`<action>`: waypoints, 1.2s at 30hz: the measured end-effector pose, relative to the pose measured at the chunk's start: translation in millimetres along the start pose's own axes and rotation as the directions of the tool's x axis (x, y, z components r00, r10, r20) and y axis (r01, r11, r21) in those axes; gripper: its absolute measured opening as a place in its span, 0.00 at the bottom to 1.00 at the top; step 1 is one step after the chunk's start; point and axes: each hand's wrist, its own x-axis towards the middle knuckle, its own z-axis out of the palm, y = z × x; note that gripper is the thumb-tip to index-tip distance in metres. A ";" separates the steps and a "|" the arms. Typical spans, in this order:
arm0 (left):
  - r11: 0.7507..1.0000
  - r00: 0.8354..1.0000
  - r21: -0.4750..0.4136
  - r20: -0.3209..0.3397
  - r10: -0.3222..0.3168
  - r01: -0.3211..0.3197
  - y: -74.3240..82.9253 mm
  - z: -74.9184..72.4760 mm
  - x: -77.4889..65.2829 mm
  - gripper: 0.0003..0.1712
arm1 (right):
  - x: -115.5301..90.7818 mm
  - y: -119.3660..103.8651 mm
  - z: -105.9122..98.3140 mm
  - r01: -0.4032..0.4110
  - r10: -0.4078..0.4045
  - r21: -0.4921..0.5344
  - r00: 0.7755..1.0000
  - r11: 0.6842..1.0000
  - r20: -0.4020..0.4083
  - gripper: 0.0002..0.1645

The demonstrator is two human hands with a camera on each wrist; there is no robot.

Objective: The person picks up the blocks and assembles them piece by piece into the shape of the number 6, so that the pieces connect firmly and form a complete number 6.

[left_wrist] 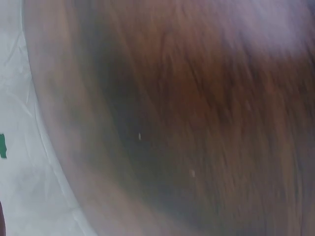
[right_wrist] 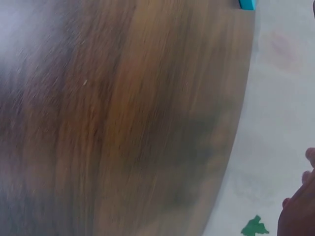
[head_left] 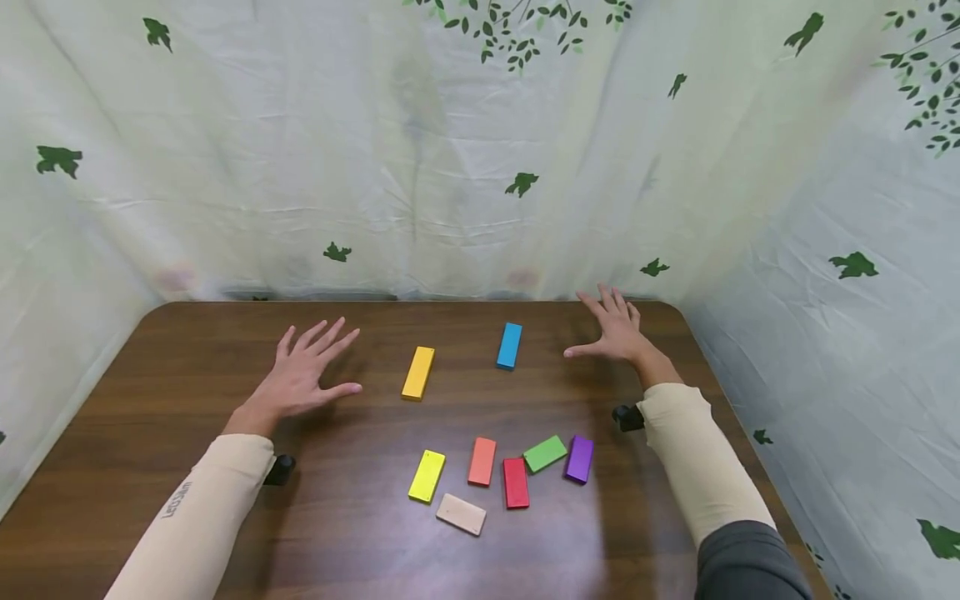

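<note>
My left hand (head_left: 303,375) hovers over the left part of the table, fingers spread and holding nothing. Nearest to it lies an orange-yellow block (head_left: 417,373). On the right, my right hand (head_left: 617,333) is raised near the table's far edge with spread fingers, also holding nothing; a blue block (head_left: 508,347) lies to its left. Closer to me are a yellow block (head_left: 427,476), a coral block (head_left: 482,462), a red block (head_left: 516,483), a green block (head_left: 545,454), a purple block (head_left: 579,459) and a beige block (head_left: 461,514). The red and green blocks lie close together.
The brown wooden table (head_left: 337,533) has rounded far corners. A pale curtain (head_left: 360,150) with green leaf prints hangs behind it and along both sides. Dark wrist cameras (head_left: 280,470) sit under both sleeves.
</note>
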 end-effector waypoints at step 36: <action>0.991 0.981 -0.065 0.146 0.124 -0.116 35.1 31.0 38.1 0.45 | 45.2 -52.9 52.0 0.078 -0.092 0.168 0.993 0.983 0.079 0.61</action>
